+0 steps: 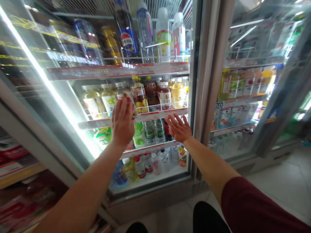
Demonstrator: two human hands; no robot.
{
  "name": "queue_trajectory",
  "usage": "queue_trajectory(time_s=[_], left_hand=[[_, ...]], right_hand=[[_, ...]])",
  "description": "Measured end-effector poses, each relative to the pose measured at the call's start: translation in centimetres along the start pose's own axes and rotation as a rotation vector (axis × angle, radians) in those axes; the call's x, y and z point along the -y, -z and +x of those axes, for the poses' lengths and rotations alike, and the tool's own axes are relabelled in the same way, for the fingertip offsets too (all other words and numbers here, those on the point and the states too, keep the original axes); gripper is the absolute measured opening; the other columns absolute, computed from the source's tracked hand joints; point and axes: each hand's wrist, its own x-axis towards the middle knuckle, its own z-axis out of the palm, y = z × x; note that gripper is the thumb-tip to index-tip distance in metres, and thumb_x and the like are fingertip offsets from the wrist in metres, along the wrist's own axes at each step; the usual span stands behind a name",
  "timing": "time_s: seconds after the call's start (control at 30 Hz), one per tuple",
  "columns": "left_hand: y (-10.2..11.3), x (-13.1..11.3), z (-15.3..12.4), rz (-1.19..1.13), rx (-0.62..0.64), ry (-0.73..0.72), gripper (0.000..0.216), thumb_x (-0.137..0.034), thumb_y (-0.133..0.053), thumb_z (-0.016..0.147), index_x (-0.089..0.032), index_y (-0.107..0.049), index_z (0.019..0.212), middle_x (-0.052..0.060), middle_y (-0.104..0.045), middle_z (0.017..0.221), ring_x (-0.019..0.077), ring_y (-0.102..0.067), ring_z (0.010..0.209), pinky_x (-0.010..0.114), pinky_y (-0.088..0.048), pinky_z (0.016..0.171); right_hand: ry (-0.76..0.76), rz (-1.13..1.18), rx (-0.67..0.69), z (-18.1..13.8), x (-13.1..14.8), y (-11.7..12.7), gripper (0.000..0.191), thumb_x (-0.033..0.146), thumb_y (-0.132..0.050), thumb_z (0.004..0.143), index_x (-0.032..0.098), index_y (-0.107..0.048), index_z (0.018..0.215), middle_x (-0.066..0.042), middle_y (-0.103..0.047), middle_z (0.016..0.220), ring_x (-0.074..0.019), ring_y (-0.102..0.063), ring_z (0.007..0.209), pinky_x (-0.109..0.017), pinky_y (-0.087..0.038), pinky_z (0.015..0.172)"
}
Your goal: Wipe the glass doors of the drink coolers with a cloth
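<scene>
My left hand (123, 124) presses a crumpled, light-coloured cloth (133, 109) against the glass door (155, 191) of a drinks fridge. Its fingers point upward and lie over the cloth, hiding most of it. To the right, my right hand (179, 127) is held up by the same glass with its fingers spread and nothing in it. Whether its palm touches the glass I cannot tell. Behind the door, the hands overlap rows of bottles, among them a pale yellow bottle (178, 93) and a cola bottle (126, 35) on the top shelf.
A metal door frame (206, 81) separates this door from a second glass-fronted fridge (238, 136) on the right. At the lower left stands a shelf (24, 174) with red packages, blurred. Pale floor tiles (277, 184) show at the lower right. My knees are at the bottom edge.
</scene>
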Motion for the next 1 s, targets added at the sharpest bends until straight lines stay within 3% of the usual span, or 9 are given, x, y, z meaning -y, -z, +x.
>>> queue_trajectory(time_s=[0.1, 0.17, 0.27, 0.37, 0.47, 0.63, 0.8, 0.87, 1.0], left_hand=[[-0.5, -1.8, -2.8, -0.048, 0.111, -0.178, 0.083, -0.002, -0.046, 0.102, -0.026, -0.020, 0.177, 0.010, -0.046, 0.170, 0.0243, -0.031, 0.166, 0.046, -0.029, 0.139], [-0.4, -2.0, -3.2, -0.066, 0.173, -0.258, 0.080, -0.001, -0.044, 0.102, -0.027, -0.027, 0.175, 0.008, -0.050, 0.167, 0.0211, -0.034, 0.164, 0.043, -0.030, 0.139], [0.3, -0.6, -0.7, -0.042, 0.120, -0.163, 0.068, -0.006, -0.045, 0.106, -0.024, -0.037, 0.172, 0.008, -0.045, 0.171, 0.0224, -0.030, 0.166, 0.048, -0.029, 0.140], [0.8, 0.6, 1.6, -0.010, 0.009, -0.041, 0.066, -0.009, -0.045, 0.108, -0.019, -0.035, 0.172, 0.010, -0.036, 0.176, 0.0241, -0.023, 0.169, 0.051, -0.027, 0.141], [0.5, -0.3, 0.2, 0.018, 0.007, -0.048, 0.073, -0.007, -0.047, 0.106, -0.021, -0.026, 0.175, 0.011, -0.035, 0.176, 0.0237, -0.020, 0.169, 0.049, -0.026, 0.141], [0.2, -1.6, -2.7, -0.011, 0.178, -0.358, 0.078, 0.002, -0.044, 0.101, -0.026, -0.033, 0.173, 0.006, -0.052, 0.165, 0.0180, -0.033, 0.164, 0.039, -0.027, 0.140], [1.1, 0.6, 0.2, 0.051, 0.034, -0.114, 0.069, -0.007, -0.048, 0.106, -0.020, -0.036, 0.172, 0.010, -0.042, 0.173, 0.0258, -0.031, 0.166, 0.048, -0.029, 0.139], [1.0, 0.5, -0.1, 0.047, 0.005, -0.059, 0.071, -0.009, -0.050, 0.105, -0.017, -0.032, 0.173, 0.013, -0.037, 0.175, 0.0282, -0.026, 0.168, 0.051, -0.029, 0.139], [0.5, -0.9, -2.9, 0.000, 0.159, -0.271, 0.077, -0.001, -0.046, 0.102, -0.026, -0.031, 0.174, 0.007, -0.047, 0.169, 0.0207, -0.030, 0.166, 0.042, -0.027, 0.140]], right_hand=[[-0.012, 0.019, 0.030, -0.1, 0.0, 0.0, 0.059, 0.027, -0.053, 0.106, 0.028, -0.051, 0.165, -0.005, -0.065, 0.159, -0.0224, -0.048, 0.159, -0.046, 0.003, 0.141], [-0.018, 0.028, 0.059, -0.2, -0.1, 0.0, 0.063, 0.027, -0.054, 0.105, 0.030, -0.046, 0.167, -0.005, -0.063, 0.162, -0.0232, -0.046, 0.160, -0.046, 0.002, 0.140], [-0.016, 0.029, 0.052, -0.2, -0.1, 0.0, 0.064, 0.028, -0.055, 0.105, 0.029, -0.045, 0.168, -0.005, -0.063, 0.161, -0.0232, -0.047, 0.160, -0.046, 0.003, 0.140], [-0.009, 0.028, 0.009, -0.1, 0.0, 0.1, 0.060, 0.031, -0.053, 0.106, 0.027, -0.049, 0.166, -0.006, -0.067, 0.158, -0.0231, -0.050, 0.157, -0.046, 0.003, 0.141], [-0.012, 0.033, -0.010, 0.0, 0.1, 0.0, 0.058, 0.031, -0.053, 0.106, 0.026, -0.052, 0.164, -0.007, -0.068, 0.156, -0.0234, -0.053, 0.155, -0.047, 0.001, 0.141], [-0.013, 0.043, 0.023, -0.2, 0.2, -0.2, 0.063, 0.031, -0.056, 0.105, 0.027, -0.047, 0.167, -0.007, -0.066, 0.158, -0.0242, -0.050, 0.157, -0.047, 0.000, 0.141], [-0.028, 0.046, 0.035, -0.4, 0.2, -0.3, 0.065, 0.032, -0.056, 0.104, 0.029, -0.045, 0.168, -0.006, -0.066, 0.158, -0.0250, -0.051, 0.156, -0.047, -0.003, 0.140], [-0.032, 0.053, 0.049, -0.5, 0.2, -0.4, 0.067, 0.032, -0.056, 0.104, 0.030, -0.042, 0.170, -0.006, -0.065, 0.159, -0.0254, -0.051, 0.157, -0.048, -0.004, 0.140], [-0.038, 0.061, 0.042, -0.5, 0.1, -0.6, 0.069, 0.032, -0.057, 0.104, 0.032, -0.040, 0.171, -0.006, -0.064, 0.160, -0.0257, -0.051, 0.156, -0.048, -0.004, 0.140]])
